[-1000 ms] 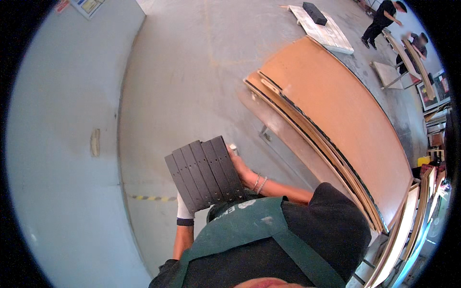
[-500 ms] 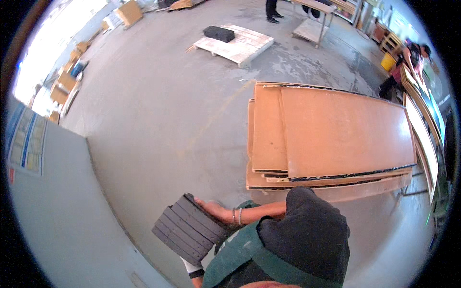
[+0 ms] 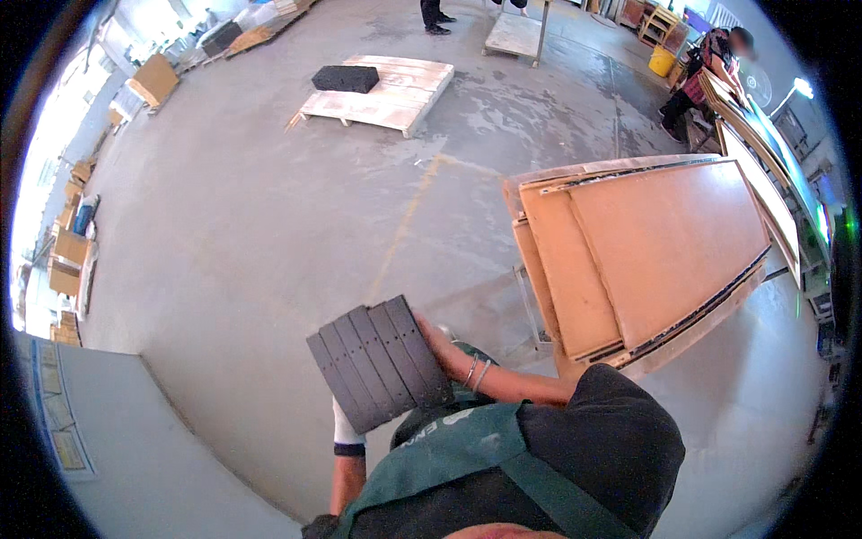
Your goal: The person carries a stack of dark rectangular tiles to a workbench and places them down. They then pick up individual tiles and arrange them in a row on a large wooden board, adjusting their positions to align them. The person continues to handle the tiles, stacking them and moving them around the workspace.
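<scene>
A stack of dark grey flat blocks, set side by side with small holes along them, is held in front of my body between both hands. My right hand, bare and with bangles at the wrist, presses on the stack's right side. On the opposite side my left hand, in a white glove with a dark cuff, grips the lower left edge. Most of the fingers of both hands are hidden by the blocks.
Ahead, a pale wooden pallet bears a dark block stack. To the right stand orange-brown boards on a metal-legged stand. A wall runs along the left. A person works at the far right beside upright panels.
My view has turned right and lifted, and the wall has slid lower left. The held stack has swung up and is more upright; both hands still hold it.
</scene>
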A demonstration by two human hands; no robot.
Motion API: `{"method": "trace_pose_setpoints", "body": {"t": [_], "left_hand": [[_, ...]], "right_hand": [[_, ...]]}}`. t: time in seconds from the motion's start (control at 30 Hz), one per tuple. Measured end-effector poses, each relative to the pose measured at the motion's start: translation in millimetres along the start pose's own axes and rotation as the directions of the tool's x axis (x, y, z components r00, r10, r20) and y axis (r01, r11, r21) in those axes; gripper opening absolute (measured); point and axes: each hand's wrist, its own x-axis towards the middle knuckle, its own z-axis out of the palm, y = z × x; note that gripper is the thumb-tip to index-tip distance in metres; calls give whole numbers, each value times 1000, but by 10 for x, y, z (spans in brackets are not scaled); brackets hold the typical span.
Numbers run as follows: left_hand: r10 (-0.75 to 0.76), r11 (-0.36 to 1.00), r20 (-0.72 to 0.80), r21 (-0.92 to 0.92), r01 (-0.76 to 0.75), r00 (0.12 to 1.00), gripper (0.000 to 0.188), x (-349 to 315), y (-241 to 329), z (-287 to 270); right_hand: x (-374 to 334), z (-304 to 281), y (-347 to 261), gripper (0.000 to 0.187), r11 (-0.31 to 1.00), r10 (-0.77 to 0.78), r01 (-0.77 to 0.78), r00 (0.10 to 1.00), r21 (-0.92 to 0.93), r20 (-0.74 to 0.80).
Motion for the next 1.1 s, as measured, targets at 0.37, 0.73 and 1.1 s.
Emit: {"method": "trace_pose_setpoints", "body": {"t": [0.37,0.73,1.1], "left_hand": [[-166,984,168,94,152,972,56,2536,1316,1241],[-198,956,467,286,65,862,41,5670,2538,3221],[-349,926,410,292,241,843,47,8588,3235,5168]], "right_hand": [[2028,-430,-1303,69,956,-1,45,989,290,-148],[4147,-1254,-3548,61,901,-76,168,969,400,-236],[6089,-2309,-5604,48,839,-104,325,884,438,-456]]}}
